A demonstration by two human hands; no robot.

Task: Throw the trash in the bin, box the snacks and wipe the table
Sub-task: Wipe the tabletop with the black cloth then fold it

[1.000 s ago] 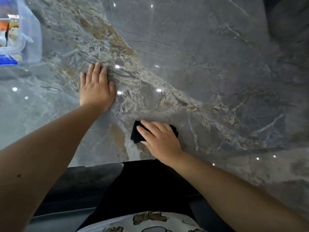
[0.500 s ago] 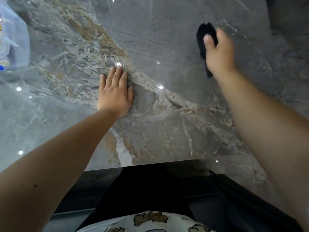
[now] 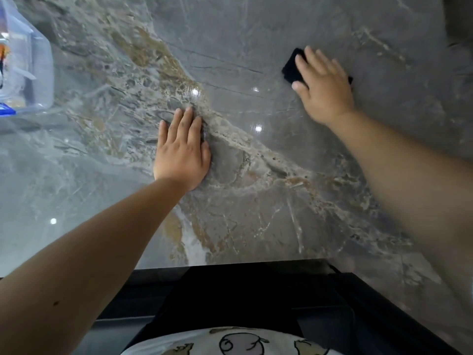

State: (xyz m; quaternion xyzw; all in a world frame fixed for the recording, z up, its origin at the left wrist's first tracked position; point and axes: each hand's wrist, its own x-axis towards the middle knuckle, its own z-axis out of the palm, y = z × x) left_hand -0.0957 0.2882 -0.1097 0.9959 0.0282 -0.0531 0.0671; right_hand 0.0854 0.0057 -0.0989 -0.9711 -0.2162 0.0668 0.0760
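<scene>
Head view, cloth: one black cloth [image 3: 292, 68] lies flat on the grey marble-patterned table [image 3: 268, 201], far right of the middle, well away from the near edge.
Head view, right hand: the right hand [image 3: 323, 88] lies palm-down on top of the cloth with fingers spread and stretched out, pressing it to the surface rather than curled around it; the cloth shows beyond the fingertips on the left and as a small dark corner past the hand's right side.
Head view, left hand: the left hand [image 3: 182, 149] rests flat on the table with fingers straight and close together, holding nothing; it is near the centre, on the brown vein of the stone, well apart from the cloth and nearer to the person.
Head view, box: one clear plastic box [image 3: 30, 73] stands at the far left edge, cut off by the frame, with colourful packets dimly visible through its wall; a blue piece [image 3: 6, 109] shows at its lower side. It is well apart from both hands.
Head view, person: bare forearms reach in from below; a white printed shirt [image 3: 230, 342] and dark clothing sit under the table's near edge.
Count: two hands, one cloth, one box; the packets inside are too blurred to count.
</scene>
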